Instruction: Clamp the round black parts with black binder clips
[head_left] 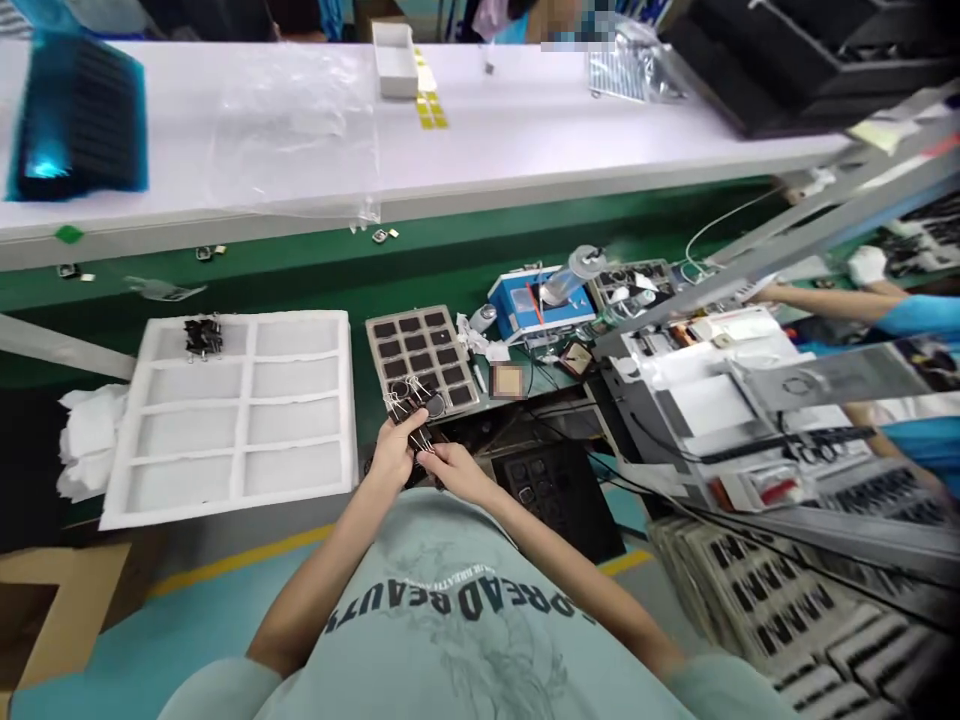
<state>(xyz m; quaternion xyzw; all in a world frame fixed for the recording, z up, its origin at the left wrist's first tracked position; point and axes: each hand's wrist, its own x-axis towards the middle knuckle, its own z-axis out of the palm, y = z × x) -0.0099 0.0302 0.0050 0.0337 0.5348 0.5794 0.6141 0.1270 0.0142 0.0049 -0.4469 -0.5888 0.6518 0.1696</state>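
Observation:
Both of my hands meet in front of my shirt, just below a compartment tray. My left hand [397, 445] is closed around a small black part with binder clips [411, 408] on it, thumb on top. My right hand [454, 468] pinches the lower end of the same clipped part. Fine details of the part are too small to tell. The tray [421, 352] beyond my hands holds several dark flat pieces in its cells. To the left, a white foam tray [244, 425] has a cluster of black binder clips [203, 337] in its upper left compartment.
A blue box [541, 303] with a clear cylinder stands right of the tray. A raised white shelf [480, 150] runs across the back, carrying plastic bags and a white box [395, 60]. At the right are metal posts, equipment and another person's arm [817, 298].

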